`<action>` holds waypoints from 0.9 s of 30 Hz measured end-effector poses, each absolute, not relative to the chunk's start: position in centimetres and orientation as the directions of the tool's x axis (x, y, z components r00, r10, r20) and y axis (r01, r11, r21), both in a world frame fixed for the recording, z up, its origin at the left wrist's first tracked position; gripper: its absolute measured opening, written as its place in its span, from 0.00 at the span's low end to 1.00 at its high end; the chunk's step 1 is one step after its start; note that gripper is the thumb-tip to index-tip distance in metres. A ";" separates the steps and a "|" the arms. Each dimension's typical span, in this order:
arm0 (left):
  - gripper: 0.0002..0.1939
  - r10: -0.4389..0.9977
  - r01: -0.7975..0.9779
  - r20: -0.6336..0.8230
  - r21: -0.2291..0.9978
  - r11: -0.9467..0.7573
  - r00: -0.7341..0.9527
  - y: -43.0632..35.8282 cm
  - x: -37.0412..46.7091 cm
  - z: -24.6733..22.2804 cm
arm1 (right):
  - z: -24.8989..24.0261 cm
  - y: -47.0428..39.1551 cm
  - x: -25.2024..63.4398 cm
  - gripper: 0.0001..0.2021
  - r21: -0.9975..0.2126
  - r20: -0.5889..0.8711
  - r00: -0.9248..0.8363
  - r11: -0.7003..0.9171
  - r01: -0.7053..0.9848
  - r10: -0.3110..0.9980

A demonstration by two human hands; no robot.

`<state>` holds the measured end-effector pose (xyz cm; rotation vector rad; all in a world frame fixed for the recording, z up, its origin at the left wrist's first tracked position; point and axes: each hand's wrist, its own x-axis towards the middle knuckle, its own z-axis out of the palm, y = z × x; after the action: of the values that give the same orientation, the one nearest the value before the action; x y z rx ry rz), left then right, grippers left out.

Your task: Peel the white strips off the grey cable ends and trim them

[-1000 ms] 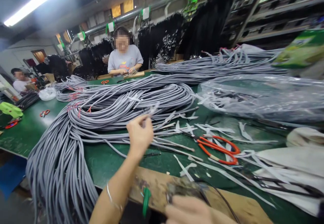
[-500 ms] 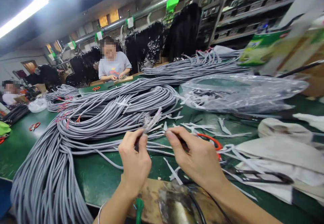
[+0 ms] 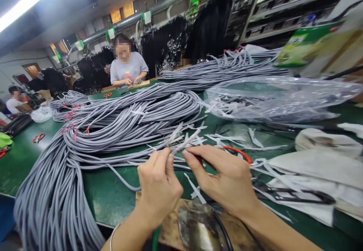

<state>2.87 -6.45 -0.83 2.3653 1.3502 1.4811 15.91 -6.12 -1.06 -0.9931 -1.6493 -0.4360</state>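
The left hand (image 3: 159, 183) is closed in a pinch, thumb against forefinger, on a frayed cable end (image 3: 176, 145), which sticks out toward the far side above the green table (image 3: 113, 194); the right hand (image 3: 227, 175) is just to its right, thumb and forefinger drawn nearly together, though whether a strand is caught between them cannot be told; the fine strands look easy to bend or snap, and a hard, uneven tug could do it; a slack left pinch could let the end slip; white strips (image 3: 195, 188) lie loose about the work, so one could be picked up among the pale strands by mistake; the red-handled scissors (image 3: 239, 154) lie behind the right hand, partly hidden, and a careless sweep could knock them; black snips (image 3: 306, 196) lie farther right, by a pale cloth (image 3: 312, 167), which could drag them if pulled; at the left, grey cables (image 3: 53, 201) hang over the near edge, and their weight could draw more off the table.
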 end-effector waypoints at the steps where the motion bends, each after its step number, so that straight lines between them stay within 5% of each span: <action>1: 0.13 0.696 0.625 0.696 0.467 -0.625 0.176 -6.5 2.9 -0.8 | -1.1 -6.1 16.0 0.10 -0.223 0.915 -0.042 0.590 0.776 0.401; 8: 0.14 0.804 0.510 0.562 0.643 -0.571 0.192 -5.5 2.8 -0.5 | -1.1 -6.4 16.0 0.09 -0.309 0.896 -0.012 0.644 0.700 0.444; 14: 0.15 0.922 0.455 0.387 0.818 -0.351 0.015 -3.4 2.7 -0.4 | -1.2 -8.6 14.2 0.11 -0.076 0.930 -0.281 0.874 0.479 0.235; 18: 0.15 0.913 0.341 0.405 0.853 -0.395 0.044 -3.9 2.9 -0.6 | -1.6 -7.0 15.0 0.08 -0.161 0.934 -0.094 0.640 0.752 0.346; 22: 0.15 0.899 0.337 0.430 0.837 -0.432 0.086 -4.6 2.9 -0.7 | -1.6 -5.5 16.5 0.10 -0.097 0.941 -0.036 0.370 0.924 0.337; 27: 0.16 0.867 0.359 0.482 0.792 -0.493 0.128 -4.7 2.8 -0.6 | -1.6 -5.4 16.6 0.12 -0.077 0.939 -0.070 0.405 0.911 0.336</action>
<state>2.77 -4.66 -0.55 1.9178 1.1779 1.3517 16.61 -5.39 -1.64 -1.1209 -1.6269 -0.6955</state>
